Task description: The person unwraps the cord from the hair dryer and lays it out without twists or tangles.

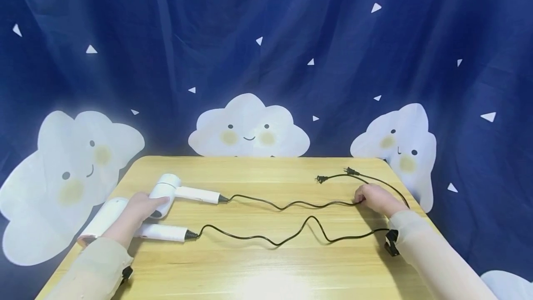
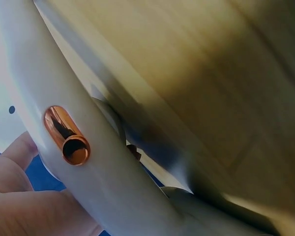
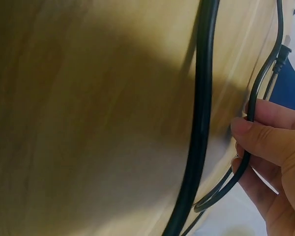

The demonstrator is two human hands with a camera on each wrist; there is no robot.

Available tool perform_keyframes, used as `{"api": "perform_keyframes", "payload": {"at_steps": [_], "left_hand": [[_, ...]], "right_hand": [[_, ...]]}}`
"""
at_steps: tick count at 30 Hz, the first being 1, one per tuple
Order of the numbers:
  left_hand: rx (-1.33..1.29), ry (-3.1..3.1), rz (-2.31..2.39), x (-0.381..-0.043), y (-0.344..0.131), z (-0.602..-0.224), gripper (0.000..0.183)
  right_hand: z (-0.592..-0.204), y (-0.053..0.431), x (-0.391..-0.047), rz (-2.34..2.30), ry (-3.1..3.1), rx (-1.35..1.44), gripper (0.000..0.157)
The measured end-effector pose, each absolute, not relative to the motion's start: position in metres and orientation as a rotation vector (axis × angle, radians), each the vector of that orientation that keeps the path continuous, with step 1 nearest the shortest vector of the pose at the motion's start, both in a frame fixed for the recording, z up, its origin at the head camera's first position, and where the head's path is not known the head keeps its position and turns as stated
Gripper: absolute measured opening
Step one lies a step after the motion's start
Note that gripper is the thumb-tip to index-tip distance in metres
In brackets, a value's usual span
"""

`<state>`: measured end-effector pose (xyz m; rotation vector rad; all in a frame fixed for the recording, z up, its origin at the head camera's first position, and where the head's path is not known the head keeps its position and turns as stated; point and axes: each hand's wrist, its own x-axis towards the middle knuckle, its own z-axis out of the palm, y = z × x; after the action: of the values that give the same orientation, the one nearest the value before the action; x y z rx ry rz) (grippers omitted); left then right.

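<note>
Two white hair dryers lie on the table, handles pointing right. My left hand [image 1: 143,205] grips the barrel of the far hair dryer [image 1: 168,179], reaching over the near hair dryer [image 1: 162,232]. In the left wrist view, the near dryer's handle [image 2: 105,182] with its copper-coloured switch [image 2: 69,135] fills the foreground and partly hides my fingers. At the right, my right hand [image 1: 379,198] pinches the far dryer's black cord [image 3: 254,98] between thumb and fingers. The near dryer's cord [image 1: 258,237] runs in loose waves beneath my right wrist.
Two black plugs, a left one [image 1: 321,179] and a right one [image 1: 351,171], lie near the table's back right. The wooden table [image 1: 250,175] ends at a blue curtain [image 1: 266,27] printed with clouds. Its right edge is close beside my right hand.
</note>
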<state>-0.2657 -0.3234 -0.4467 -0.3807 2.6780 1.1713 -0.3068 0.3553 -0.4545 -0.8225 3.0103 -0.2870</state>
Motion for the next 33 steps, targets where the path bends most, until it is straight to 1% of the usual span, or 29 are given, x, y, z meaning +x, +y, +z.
{"api": "perform_keyframes", "payload": {"at_steps": [7, 20, 29, 33], "left_hand": [[-0.324, 2.787, 1.105, -0.265, -0.324, -0.445, 0.079], [-0.255, 2.894, 1.062, -0.261, -0.322, -0.447, 0.073], [-0.236, 2.922, 0.998, -0.254, -0.320, -0.441, 0.069], [-0.235, 2.952, 0.951, -0.249, -0.318, -0.436, 0.069]], "right_hand": [[-0.450, 0.360, -0.305, -0.317, 2.976, -0.840, 0.027], [-0.444, 0.361, -0.300, -0.352, 2.965, -0.786, 0.020], [-0.442, 0.361, -0.297, -0.215, 2.981, -0.841, 0.012], [-0.438, 0.359, -0.293, -0.185, 2.997, -0.824, 0.010]]}}
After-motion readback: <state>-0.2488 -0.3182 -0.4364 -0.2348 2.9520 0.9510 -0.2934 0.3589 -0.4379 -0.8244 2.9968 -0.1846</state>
